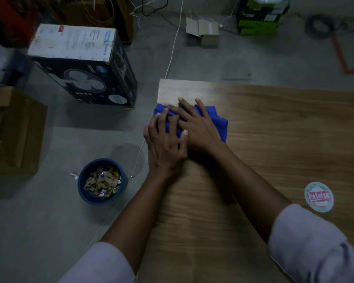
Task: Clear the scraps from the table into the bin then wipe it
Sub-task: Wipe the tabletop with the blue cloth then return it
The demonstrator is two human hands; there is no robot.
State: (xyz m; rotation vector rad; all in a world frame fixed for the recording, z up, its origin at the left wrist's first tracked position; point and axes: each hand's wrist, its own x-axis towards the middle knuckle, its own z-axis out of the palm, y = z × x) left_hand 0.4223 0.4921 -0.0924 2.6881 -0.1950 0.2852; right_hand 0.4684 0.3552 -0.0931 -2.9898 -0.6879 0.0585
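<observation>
Blue cloth under left grip, right grip; seemingly pressed flat.

Blue cloth lay bunched at the far left corner of the wooden table. A round blue bin stood below its left edge, holding brownish scraps.

Cloth mostly hidden, table cut off rt.

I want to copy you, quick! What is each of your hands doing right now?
Left hand: open, fingers pressing on the blue cloth.
Right hand: open, flat on the same cloth.
</observation>
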